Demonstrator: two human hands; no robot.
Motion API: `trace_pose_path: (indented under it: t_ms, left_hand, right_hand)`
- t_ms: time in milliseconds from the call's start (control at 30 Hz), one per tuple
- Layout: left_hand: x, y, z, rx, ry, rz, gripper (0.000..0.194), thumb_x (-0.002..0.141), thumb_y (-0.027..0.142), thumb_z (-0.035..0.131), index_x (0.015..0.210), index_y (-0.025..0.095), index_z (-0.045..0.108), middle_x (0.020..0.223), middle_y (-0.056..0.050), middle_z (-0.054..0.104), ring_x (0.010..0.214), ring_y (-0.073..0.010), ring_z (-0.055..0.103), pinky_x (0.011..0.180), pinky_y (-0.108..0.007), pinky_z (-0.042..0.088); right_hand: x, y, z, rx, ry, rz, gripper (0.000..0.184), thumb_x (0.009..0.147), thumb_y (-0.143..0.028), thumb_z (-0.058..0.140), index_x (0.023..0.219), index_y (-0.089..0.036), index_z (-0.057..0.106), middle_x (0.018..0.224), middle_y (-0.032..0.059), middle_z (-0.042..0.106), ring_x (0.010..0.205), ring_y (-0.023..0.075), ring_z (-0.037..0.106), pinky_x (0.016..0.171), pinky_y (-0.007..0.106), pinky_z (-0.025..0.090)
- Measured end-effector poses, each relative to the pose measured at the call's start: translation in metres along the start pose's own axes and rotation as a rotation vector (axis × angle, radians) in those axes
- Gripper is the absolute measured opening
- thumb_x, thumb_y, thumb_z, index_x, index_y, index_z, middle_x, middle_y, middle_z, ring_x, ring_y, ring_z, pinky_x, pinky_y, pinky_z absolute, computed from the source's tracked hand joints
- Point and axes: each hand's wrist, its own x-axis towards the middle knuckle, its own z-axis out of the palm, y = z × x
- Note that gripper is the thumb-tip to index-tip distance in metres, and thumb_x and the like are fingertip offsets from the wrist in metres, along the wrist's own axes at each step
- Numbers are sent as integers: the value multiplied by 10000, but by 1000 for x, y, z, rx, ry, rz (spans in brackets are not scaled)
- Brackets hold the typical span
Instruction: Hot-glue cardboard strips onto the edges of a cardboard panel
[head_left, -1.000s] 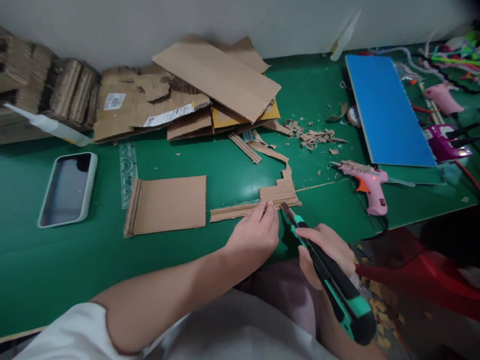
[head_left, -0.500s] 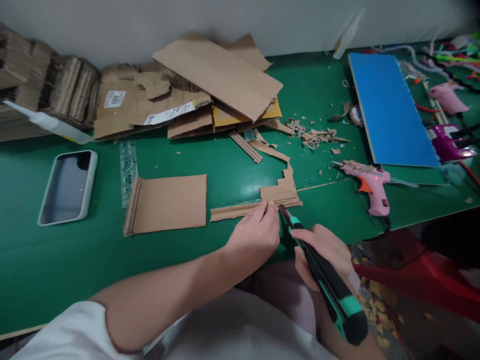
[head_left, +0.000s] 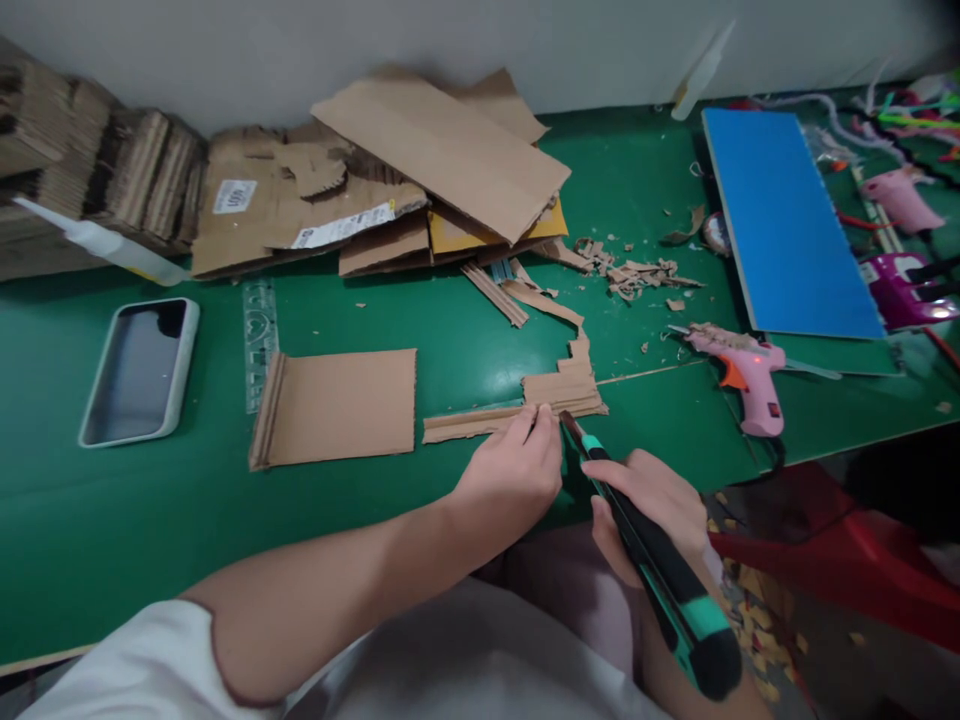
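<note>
A narrow cardboard strip lies on the green table, its right end against a stepped cardboard scrap. Fingertips of my left hand are bunched together on the strip, pinning it down. My right hand is wrapped round a black and green utility knife, blade tip at the strip's edge just right of my left fingers. Exactly where the blade meets the cardboard is hard to make out. To the left rests a square cardboard piece with a rolled or layered strip along its left edge.
A pink glue gun lies to the right, below a blue board. Cardboard sheets and shreds lie at the back. On the left are a phone, a clear ruler and a glue bottle.
The whole view has shifted very slightly. Both hands, the knife and the strip keep practically the same places relative to each other.
</note>
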Motion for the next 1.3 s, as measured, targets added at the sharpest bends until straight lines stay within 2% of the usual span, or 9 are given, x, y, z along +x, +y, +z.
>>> trace_pose_path:
  t_ms: [167, 400, 567, 733, 967, 1100, 1233, 1300]
  left_hand:
    - [1, 0, -1, -10, -14, 6, 394, 895, 175, 361, 1195, -35, 507, 1205, -209, 567, 1121, -272, 547, 873, -350, 529]
    - [1, 0, 0, -17, 2, -16, 392, 894, 180, 355, 1189, -20, 519, 1202, -189, 576, 1113, -262, 552, 871, -334, 529]
    - [2, 0, 1, -32, 13, -23, 395, 892, 187, 353, 1179, -22, 526, 1190, -190, 584, 1103, -261, 558, 868, -343, 529]
    - [2, 0, 0, -50, 3, -29, 391, 887, 187, 365, 1180, -16, 526, 1194, -189, 582, 1110, -270, 551, 851, -355, 536]
    - [1, -2, -1, -46, -27, -13, 390, 896, 195, 367, 1202, -1, 508, 1229, -186, 558, 1141, -264, 527, 834, -339, 539]
    - [0, -1, 0, -19, -20, -1, 397, 891, 173, 371, 1221, -16, 487, 1231, -192, 554, 1140, -270, 527, 850, -349, 532]
    - [0, -1, 1, -11, -28, -4, 402, 894, 166, 363, 1231, -23, 473, 1233, -191, 553, 1137, -265, 528, 861, -349, 529]
    - [0, -1, 0, -9, -40, 0, 404, 897, 164, 355, 1236, -23, 468, 1242, -189, 546, 1144, -265, 522, 857, -345, 530]
  right_hand:
    - [10, 15, -2, 88, -87, -161, 204, 703, -84, 589, 893, -151, 620, 615, 7, 494, 535, 119, 426, 496, 259, 374]
    - [16, 13, -3, 79, -133, -133, 223, 703, -85, 588, 918, -140, 612, 641, 15, 517, 568, 117, 450, 540, 246, 407]
    - [19, 17, -5, 47, -223, -151, 248, 726, -104, 571, 967, -155, 601, 657, 9, 516, 587, 121, 473, 570, 244, 421]
    - [19, 14, -3, 113, -182, -86, 198, 743, -119, 548, 924, -178, 604, 643, 2, 516, 577, 125, 489, 565, 252, 425]
    - [2, -5, 0, -37, 6, 0, 173, 769, -145, 561, 928, -181, 621, 697, 34, 596, 654, 176, 564, 630, 315, 456]
    - [-2, -6, -1, -81, 71, 87, 180, 782, -133, 553, 942, -187, 617, 799, 61, 632, 794, 221, 593, 694, 358, 467]
    - [-1, 1, 1, -77, 50, -35, 205, 769, -148, 566, 962, -199, 612, 750, 40, 625, 734, 206, 597, 630, 339, 481]
    - [-2, 1, 2, -80, 60, -20, 196, 771, -154, 564, 953, -207, 616, 735, 36, 620, 722, 200, 599, 616, 333, 482]
